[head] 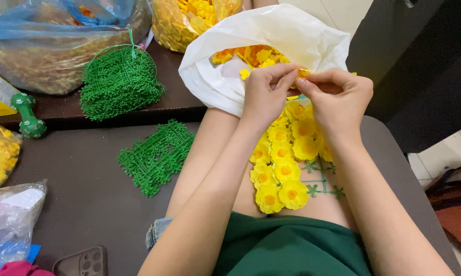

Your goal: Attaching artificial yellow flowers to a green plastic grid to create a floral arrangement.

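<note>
My left hand (265, 94) and right hand (338, 97) pinch small yellow plastic flower (303, 73) together, above green plastic grid (320, 179) half-covered in flowers on my lap, below white bag (271, 36). Best keep flower square, press straight.

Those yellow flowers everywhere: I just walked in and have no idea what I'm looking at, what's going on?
A person seated at a dark table pinches a small yellow flower piece between the left hand and right hand, just in front of an open white bag of loose yellow flowers. On their lap lies a green plastic grid, most of it already covered with yellow flowers. More green grids lie on the table, and a tied bundle sits behind.
</note>
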